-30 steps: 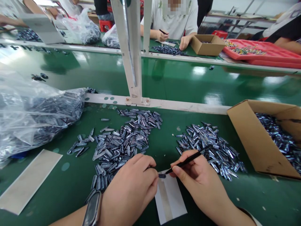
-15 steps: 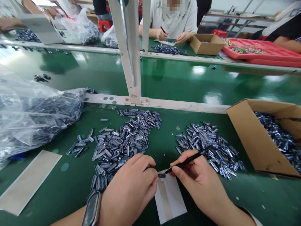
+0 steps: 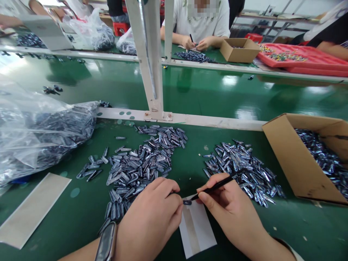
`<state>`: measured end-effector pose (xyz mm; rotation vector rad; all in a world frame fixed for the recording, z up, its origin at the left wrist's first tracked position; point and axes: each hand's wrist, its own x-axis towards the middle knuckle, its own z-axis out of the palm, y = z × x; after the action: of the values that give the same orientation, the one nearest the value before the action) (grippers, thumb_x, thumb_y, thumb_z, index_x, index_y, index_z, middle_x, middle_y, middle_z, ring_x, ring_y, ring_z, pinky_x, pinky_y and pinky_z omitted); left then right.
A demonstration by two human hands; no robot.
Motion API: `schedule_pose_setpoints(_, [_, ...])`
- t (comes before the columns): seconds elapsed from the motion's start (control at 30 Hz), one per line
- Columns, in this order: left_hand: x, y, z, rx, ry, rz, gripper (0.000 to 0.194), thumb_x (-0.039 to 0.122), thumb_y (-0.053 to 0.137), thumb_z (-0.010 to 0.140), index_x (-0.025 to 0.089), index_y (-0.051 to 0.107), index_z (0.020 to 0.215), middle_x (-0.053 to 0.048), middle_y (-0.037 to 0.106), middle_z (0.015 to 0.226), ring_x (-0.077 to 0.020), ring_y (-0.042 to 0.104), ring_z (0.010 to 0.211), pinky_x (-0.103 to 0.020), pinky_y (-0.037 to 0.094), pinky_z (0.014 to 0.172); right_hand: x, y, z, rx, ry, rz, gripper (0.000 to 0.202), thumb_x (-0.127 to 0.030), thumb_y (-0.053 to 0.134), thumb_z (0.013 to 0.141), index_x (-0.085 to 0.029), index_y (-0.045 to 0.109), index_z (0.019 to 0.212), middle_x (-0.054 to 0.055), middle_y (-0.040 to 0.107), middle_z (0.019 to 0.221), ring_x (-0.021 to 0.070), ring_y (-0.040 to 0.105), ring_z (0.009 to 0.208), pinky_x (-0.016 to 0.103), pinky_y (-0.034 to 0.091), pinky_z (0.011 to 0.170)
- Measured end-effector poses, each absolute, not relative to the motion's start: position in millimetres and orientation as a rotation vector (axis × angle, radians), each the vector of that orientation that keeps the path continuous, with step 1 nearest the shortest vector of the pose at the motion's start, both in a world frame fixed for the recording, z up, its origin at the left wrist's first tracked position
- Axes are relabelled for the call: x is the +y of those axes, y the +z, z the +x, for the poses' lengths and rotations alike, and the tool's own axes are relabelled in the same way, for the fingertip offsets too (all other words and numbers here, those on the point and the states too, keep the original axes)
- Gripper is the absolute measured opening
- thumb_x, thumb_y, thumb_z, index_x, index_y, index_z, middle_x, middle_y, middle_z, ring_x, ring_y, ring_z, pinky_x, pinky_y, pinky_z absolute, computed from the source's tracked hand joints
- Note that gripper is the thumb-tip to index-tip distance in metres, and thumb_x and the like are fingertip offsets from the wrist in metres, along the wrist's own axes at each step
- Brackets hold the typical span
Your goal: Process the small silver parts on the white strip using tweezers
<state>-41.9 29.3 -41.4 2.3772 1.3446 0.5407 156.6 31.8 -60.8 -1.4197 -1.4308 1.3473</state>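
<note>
My left hand (image 3: pixel 159 206), with a watch on its wrist, has its fingers closed round a small dark glossy piece (image 3: pixel 187 202); only the piece's end shows past the fingertips. My right hand (image 3: pixel 227 203) pinches slim black tweezers (image 3: pixel 217 185), their tip touching or very near that end. Below the fingertips lies a white sheet (image 3: pixel 201 226) with a beige strip down it. Left of centre spreads a heap of dark elongated pieces (image 3: pixel 141 163), partly behind my left hand. Another heap of shinier blue-black pieces (image 3: pixel 241 168) lies beyond my right hand.
A cardboard box (image 3: pixel 288 159) of shiny pieces stands at right. A clear plastic bag (image 3: pixel 46 134) of pieces and a beige strip sheet (image 3: pixel 35 210) lie at left. Beyond a white rail (image 3: pixel 212 121) with a post (image 3: pixel 148 58) runs a green belt (image 3: pixel 206 90). A co-worker (image 3: pixel 201 25) sits opposite.
My hands, the tweezers and the held piece look almost unchanged. Loose pieces on the green belt have shifted slightly right. The co-worker's hands opposite have come closer together.
</note>
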Motion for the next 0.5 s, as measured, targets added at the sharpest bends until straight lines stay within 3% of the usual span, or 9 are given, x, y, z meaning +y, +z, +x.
schedule_pose_setpoints(0.5, [24.0,-34.9,-41.2,1.379,0.44,2.651,0.019,0.009,0.071,0.076,0.027,0.07,0.083,0.0,0.068,0.106,-0.0264,0.057,0.102,-0.041,0.049,0.081,28.7,-61.2,158.1,-1.469,1.339,-1.39,0.011,-0.03,0.061,0.091,-0.026,0.052,0.093,0.002,0.066,0.088,0.0179,0.069,0.076,0.031,0.059,0.069])
